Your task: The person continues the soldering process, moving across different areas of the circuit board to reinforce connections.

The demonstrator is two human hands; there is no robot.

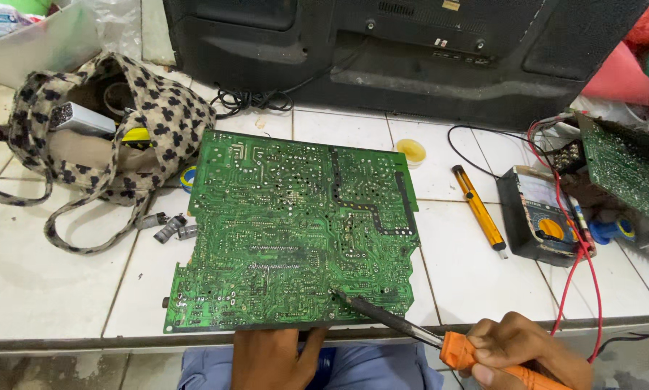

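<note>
A large green circuit board (288, 224) lies solder-side up on the white tiled counter (43, 282). My left hand (270, 355) grips its near edge with the thumb on the board. My right hand (527, 352) holds an orange-handled soldering iron (411, 331). The iron's dark tip touches the board near its lower right part.
A spotted cloth bag (115, 123) with tools sits at the left. A yellow desoldering pump (478, 209), a multimeter (538, 215) with red leads and a second green board (628, 173) lie at the right. A black television back (411, 50) stands behind. A small flux tin (411, 151) sits behind the board.
</note>
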